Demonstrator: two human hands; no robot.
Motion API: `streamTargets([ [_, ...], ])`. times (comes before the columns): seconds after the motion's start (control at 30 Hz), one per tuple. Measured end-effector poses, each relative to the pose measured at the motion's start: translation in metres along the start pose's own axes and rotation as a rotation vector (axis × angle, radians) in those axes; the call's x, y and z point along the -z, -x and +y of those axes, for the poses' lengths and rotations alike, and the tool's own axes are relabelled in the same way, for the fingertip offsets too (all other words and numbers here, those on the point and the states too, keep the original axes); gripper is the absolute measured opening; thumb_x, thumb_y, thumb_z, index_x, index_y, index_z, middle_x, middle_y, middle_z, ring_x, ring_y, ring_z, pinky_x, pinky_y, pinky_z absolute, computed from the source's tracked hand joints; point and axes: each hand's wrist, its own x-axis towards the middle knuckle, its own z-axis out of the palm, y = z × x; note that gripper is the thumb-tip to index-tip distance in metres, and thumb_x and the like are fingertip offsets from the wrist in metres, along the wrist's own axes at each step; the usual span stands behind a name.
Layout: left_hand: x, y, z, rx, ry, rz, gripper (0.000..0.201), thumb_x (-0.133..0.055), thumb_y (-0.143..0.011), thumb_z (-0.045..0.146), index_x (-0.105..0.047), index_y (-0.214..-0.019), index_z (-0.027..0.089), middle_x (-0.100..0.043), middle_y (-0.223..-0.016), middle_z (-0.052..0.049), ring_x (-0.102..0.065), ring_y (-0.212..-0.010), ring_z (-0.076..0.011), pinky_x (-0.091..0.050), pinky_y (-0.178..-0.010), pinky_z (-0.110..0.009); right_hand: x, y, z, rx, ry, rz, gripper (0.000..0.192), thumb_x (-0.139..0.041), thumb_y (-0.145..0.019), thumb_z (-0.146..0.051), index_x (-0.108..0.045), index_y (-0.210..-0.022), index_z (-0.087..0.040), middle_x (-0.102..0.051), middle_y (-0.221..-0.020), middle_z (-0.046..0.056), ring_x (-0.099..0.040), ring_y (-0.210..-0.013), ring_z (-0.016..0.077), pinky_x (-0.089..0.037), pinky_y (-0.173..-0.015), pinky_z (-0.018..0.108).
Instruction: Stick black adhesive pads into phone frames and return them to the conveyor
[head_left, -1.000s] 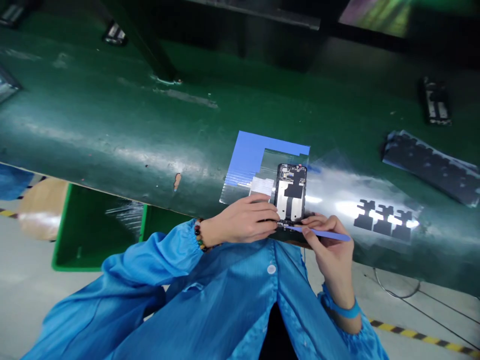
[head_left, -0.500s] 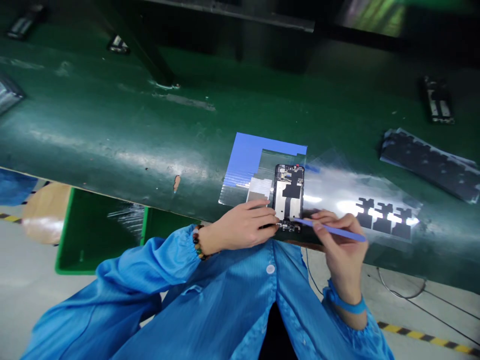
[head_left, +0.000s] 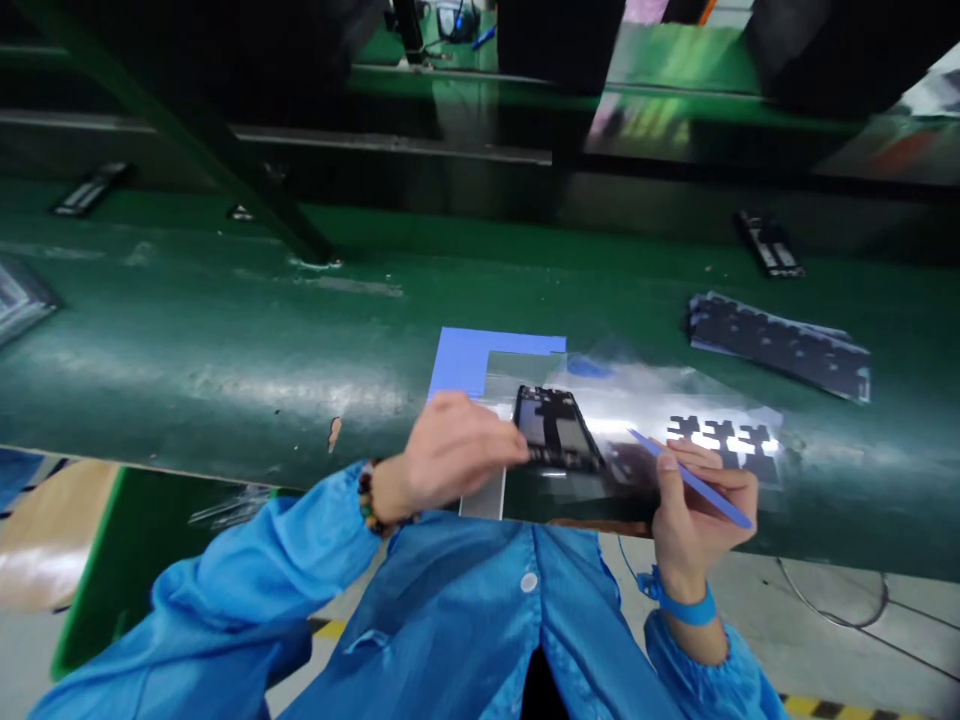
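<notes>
**A:** Green counter (head_left: 225, 340), blue smock, same setup, but the phone frame (head_left: 556, 430) isn't lying square anymore. Half a second back it sat upright on the blue-and-clear mat (head_left: 465, 360) with the tool tip poking at its near end. Now it's swung around at an angle and looks tipped up off the mat, near edge of the counter, dead centre.

**B:** Yeah, the left hand (head_left: 450, 462) did that. Its grip is clamped on the frame's left edge, fingers wrapped over it. Before, it was just pinning the near corner down.

**A:** And the right hand (head_left: 697, 505)?

**B:** Pulled back to the right. Grip closed on the blue spudger (head_left: 694, 482), pen-style, tip pointing far-left but now clear of the frame, not touching it.

**A:** So I'd guess the prodding bit is done and the frame is being lifted or turned.

**B:** That's my read too. The sheet of black cut-out stickers (head_left: 724, 438) sits just right of the spudger hand, and the darker stack (head_left: 780, 345) is further off, far right.
</notes>
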Motion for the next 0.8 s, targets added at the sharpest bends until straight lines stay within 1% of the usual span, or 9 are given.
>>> streamTargets([
  [0.1,-0.011,-0.047,-0.071,0.130,-0.042,0.221,0.004,-0.073,-0.103,0.022,-0.072,-0.106,0.024,-0.080,-0.102,0.000,-0.076,-0.095,-0.0146,-0.061,-0.086,-0.031,0.006,0.009,0.000,-0.024,0.034,-0.078,0.030,-0.088,-0.087,-0.024,-0.058,-0.088,-0.023,-0.075,-0.085,0.003,-0.079,-0.098,0.0262,-0.062,-0.103,0.056],
  [0.17,-0.029,-0.070,-0.130,0.215,-0.028,0.264,0.009,-0.075,-0.103,0.030,-0.073,-0.105,0.022,-0.078,-0.106,-0.003,-0.074,-0.101,-0.0175,-0.062,-0.092,-0.034,0.007,0.017,0.002,-0.030,0.051,-0.100,0.026,-0.087,-0.090,-0.025,-0.061,-0.089,-0.023,-0.076,-0.089,0.004,-0.079,-0.100,0.0258,-0.063,-0.102,0.054],
  [0.27,-0.055,-0.086,-0.213,0.394,0.026,0.157,0.014,-0.075,-0.098,0.027,-0.072,-0.108,0.017,-0.076,-0.118,-0.007,-0.073,-0.109,-0.0181,-0.062,-0.103,-0.034,0.007,0.024,0.006,-0.013,0.066,-0.099,0.024,-0.086,-0.091,-0.026,-0.062,-0.091,-0.023,-0.076,-0.094,0.004,-0.078,-0.105,0.0257,-0.064,-0.102,0.052],
  [0.33,-0.067,-0.086,-0.252,0.555,0.003,0.028,0.015,-0.073,-0.098,0.025,-0.071,-0.109,0.015,-0.075,-0.123,-0.010,-0.075,-0.109,-0.0171,-0.062,-0.105,-0.032,0.006,0.026,0.009,0.003,0.090,-0.089,0.023,-0.086,-0.091,-0.027,-0.063,-0.091,-0.023,-0.076,-0.095,0.005,-0.078,-0.104,0.0254,-0.065,-0.101,0.052],
  [0.37,-0.069,-0.084,-0.266,0.598,-0.012,-0.008,0.015,-0.072,-0.097,0.025,-0.071,-0.109,0.015,-0.076,-0.125,-0.011,-0.075,-0.109,-0.0176,-0.062,-0.105,-0.033,0.006,0.026,0.009,0.014,0.106,-0.084,0.023,-0.086,-0.092,-0.027,-0.063,-0.091,-0.023,-0.075,-0.095,0.005,-0.078,-0.104,0.0254,-0.065,-0.100,0.053],
  [0.43,-0.070,-0.076,-0.283,0.647,-0.045,-0.064,0.017,-0.072,-0.096,0.026,-0.072,-0.109,0.015,-0.077,-0.126,-0.011,-0.076,-0.109,-0.0189,-0.063,-0.104,-0.034,0.007,0.026,0.011,0.033,0.132,-0.083,0.022,-0.086,-0.092,-0.029,-0.065,-0.091,-0.022,-0.075,-0.094,0.005,-0.079,-0.101,0.0261,-0.066,-0.099,0.054],
  [0.53,-0.057,-0.060,-0.292,0.675,-0.103,-0.110,0.023,-0.072,-0.097,0.031,-0.075,-0.115,0.016,-0.078,-0.128,-0.009,-0.075,-0.113,-0.0213,-0.061,-0.109,-0.036,0.006,0.025,0.012,0.025,0.145,-0.067,0.026,-0.088,-0.090,-0.033,-0.064,-0.089,-0.022,-0.075,-0.092,0.006,-0.079,-0.100,0.0277,-0.066,-0.099,0.057],
  [0.67,-0.024,-0.030,-0.291,0.732,-0.204,-0.159,0.032,-0.070,-0.100,0.041,-0.076,-0.121,0.018,-0.077,-0.134,-0.009,-0.070,-0.127,-0.0259,-0.052,-0.120,-0.041,0.005,0.023,0.013,0.012,0.160,-0.024,0.027,-0.089,-0.089,-0.034,-0.065,-0.093,-0.022,-0.076,-0.100,0.007,-0.078,-0.105,0.0280,-0.062,-0.107,0.058],
  [0.8,0.007,0.006,-0.283,0.781,-0.308,-0.176,0.043,-0.065,-0.103,0.045,-0.072,-0.133,0.016,-0.068,-0.151,-0.014,-0.058,-0.147,-0.0305,-0.039,-0.131,-0.047,0.008,0.024,0.021,-0.004,0.220,-0.069,0.024,-0.084,-0.094,-0.038,-0.074,-0.107,-0.020,-0.076,-0.116,0.011,-0.076,-0.111,0.0272,-0.059,-0.109,0.054],
])
